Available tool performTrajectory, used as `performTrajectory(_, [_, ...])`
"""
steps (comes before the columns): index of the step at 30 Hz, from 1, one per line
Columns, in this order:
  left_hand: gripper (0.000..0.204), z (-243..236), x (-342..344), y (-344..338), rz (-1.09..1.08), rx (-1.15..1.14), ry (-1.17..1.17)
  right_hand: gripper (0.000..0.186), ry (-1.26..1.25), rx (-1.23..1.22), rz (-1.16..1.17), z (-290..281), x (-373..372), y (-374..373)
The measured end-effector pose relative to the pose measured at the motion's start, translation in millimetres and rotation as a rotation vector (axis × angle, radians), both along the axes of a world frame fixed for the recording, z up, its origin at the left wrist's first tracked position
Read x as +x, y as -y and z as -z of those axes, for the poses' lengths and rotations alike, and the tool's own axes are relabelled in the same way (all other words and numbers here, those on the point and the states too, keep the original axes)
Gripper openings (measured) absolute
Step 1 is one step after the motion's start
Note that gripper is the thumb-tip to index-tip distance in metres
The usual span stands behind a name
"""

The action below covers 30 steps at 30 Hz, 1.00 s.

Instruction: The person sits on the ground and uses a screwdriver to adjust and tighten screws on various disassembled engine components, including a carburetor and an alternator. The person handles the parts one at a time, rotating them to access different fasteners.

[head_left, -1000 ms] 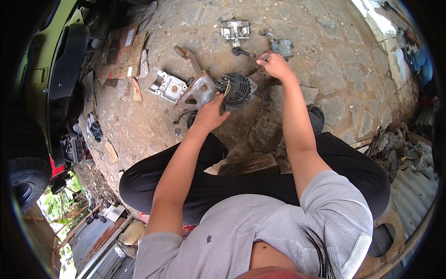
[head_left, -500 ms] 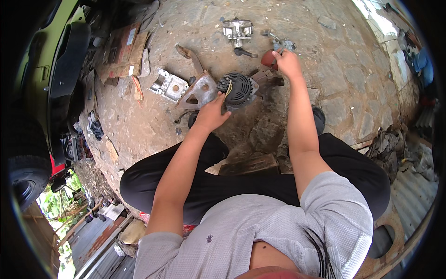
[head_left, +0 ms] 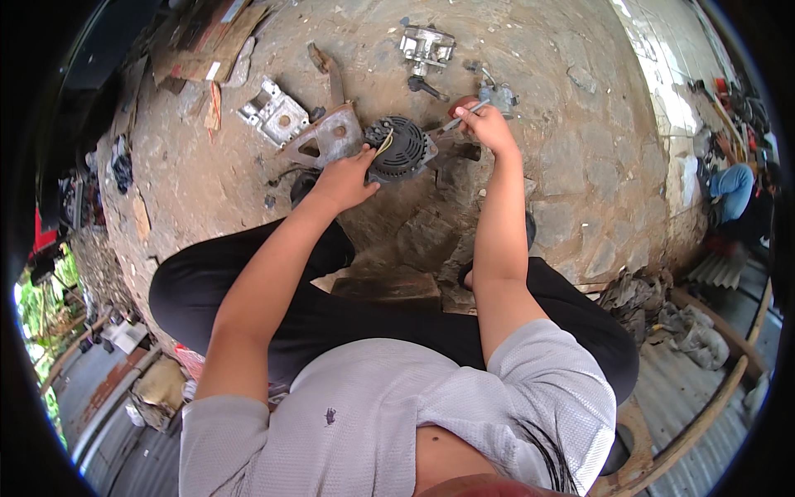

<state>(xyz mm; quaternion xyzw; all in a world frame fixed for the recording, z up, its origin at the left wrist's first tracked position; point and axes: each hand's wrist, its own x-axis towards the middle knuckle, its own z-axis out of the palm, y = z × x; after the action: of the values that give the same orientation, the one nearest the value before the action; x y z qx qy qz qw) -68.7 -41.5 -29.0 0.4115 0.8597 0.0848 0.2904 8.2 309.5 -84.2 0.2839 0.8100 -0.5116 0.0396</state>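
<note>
A black, round alternator [head_left: 407, 147] with a slotted cover and yellow wires rests on the ground before me. My left hand [head_left: 341, 180] grips its left edge, the thumb along the near side; some fingers are hidden. Just beyond its right side, my right hand [head_left: 489, 129] is closed around a thin grey rod-shaped tool [head_left: 452, 125], slanted across the fingers. A reddish-brown piece [head_left: 460, 105] shows behind the tool, partly covered. Left of the alternator is a rusty metal bracket [head_left: 335, 132], close to my left fingertips.
A silver metal housing [head_left: 277, 116] lies at left, beyond the bracket. Farther out sit another silver part with a black lever [head_left: 427, 50] and a small grey metal part [head_left: 499, 98]. Flattened cardboard [head_left: 195, 58] lies far left. Someone in blue trousers [head_left: 733, 192] is at far right.
My view has shifted, so the ground parts appear farther left. The grey tool now shows in my right hand, which was at the reddish-brown piece before. My left hand stays at the alternator.
</note>
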Motion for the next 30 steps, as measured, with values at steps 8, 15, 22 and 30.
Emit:
performTrajectory(8, [0.076, 5, 3, 7, -0.031, 0.035, 0.005, 0.028, 0.005, 0.027, 0.015, -3, 13, -17])
performTrajectory(15, [0.077, 4, 3, 7, -0.039, 0.033, 0.017, 0.022, -0.075, 0.215, 0.064, -3, 32, -23])
performTrajectory(22, [0.077, 3, 2, 5, -0.042, 0.010, 0.023, 0.026, -0.038, -0.027, 0.038, 5, 32, -27])
performTrajectory(30, [0.077, 2, 2, 5, -0.038, 0.008, 0.021, 0.027, -0.231, -0.215, 0.094, -1, 15, -18])
